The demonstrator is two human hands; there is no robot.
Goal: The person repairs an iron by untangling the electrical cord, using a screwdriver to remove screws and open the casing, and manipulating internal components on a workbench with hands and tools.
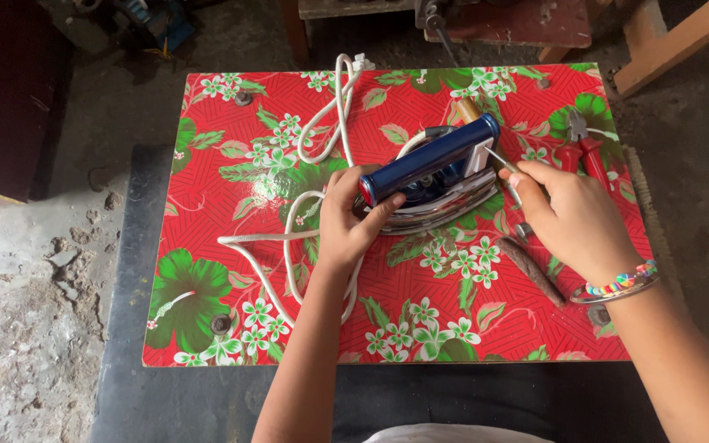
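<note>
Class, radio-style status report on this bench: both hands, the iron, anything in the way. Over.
Left hand grips iron at handle end. Right hand holds thin screwdriver at iron's rear. White cord looped beside left hand; red pliers lie clear.

Pretty even daylight here, soft and diffuse, nothing blown out; shadows under the hands are faint; there's a pale sheen on the glossy red board (207, 205) near its middle and a bright glint along the blue iron (432, 168) handle; focus is sharp across the centre; top corners go darker and murkier; slight wide-angle stretch toward the edges; no real motion blur.
</note>
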